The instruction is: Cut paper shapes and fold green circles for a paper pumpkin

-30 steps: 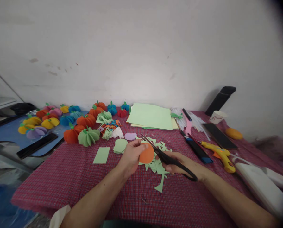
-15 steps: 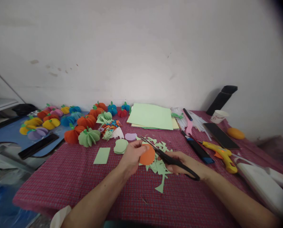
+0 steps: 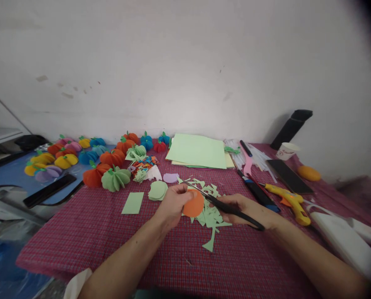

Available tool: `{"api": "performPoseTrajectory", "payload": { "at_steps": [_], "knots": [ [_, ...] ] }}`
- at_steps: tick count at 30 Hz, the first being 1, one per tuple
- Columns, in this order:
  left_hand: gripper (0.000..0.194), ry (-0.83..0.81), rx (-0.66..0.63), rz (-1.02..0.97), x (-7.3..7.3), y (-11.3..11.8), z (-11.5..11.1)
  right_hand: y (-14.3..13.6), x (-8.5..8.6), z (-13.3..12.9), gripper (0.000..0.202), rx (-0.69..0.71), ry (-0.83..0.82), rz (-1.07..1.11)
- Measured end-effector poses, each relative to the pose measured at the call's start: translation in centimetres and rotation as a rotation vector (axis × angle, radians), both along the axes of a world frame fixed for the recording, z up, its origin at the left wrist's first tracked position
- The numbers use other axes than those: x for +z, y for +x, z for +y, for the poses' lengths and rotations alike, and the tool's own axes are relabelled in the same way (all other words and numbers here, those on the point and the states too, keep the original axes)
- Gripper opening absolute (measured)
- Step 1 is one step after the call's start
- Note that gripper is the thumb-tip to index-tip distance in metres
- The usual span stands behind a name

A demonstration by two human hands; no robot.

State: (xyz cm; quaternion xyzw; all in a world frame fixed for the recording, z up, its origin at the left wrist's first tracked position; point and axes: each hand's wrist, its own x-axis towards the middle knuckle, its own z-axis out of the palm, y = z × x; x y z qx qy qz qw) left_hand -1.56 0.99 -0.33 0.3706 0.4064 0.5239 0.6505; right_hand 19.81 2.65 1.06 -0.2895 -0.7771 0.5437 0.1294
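Between thumb and fingers, my left hand [image 3: 175, 203] pinches an orange paper circle [image 3: 194, 205]. My right hand [image 3: 237, 207] grips a pair of black-handled scissors [image 3: 232, 210]. Their blades point up and left, passing along the upper edge of the circle; whether they touch the paper I cannot tell. Pale green paper scraps [image 3: 211, 216] lie scattered under and beside the circle. Left of my left hand are a stack of green paper circles [image 3: 157, 190] and a green rectangle [image 3: 133, 203]. A lilac paper piece [image 3: 171, 178] rests just behind.
Colourful paper pumpkins [image 3: 112, 158] stand at the back left, near a pile of mixed scraps [image 3: 144, 167]. Green paper sheets [image 3: 198, 151] lie at the back. To the right are a blue-black cutter [image 3: 262, 194], a yellow glue gun [image 3: 289, 201], a dark phone [image 3: 289, 176] and a paper cup [image 3: 287, 151].
The scissors' handles have swung slightly up and right with my right hand. My left hand still holds the orange circle in nearly the same place.
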Motion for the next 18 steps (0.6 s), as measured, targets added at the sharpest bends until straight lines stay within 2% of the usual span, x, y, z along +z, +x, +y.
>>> {"api": "performPoseTrajectory", "payload": {
  "at_steps": [5,18],
  "knots": [
    [0.018,-0.012,-0.025,-0.004,-0.3,0.0,-0.1,0.2,0.4,0.1,0.03,0.031,-0.038,0.02],
    [0.017,-0.081,-0.047,0.082,-0.1,0.4,-0.2,1.3,0.9,0.9,0.029,0.063,0.027,-0.081]
  ]
}}
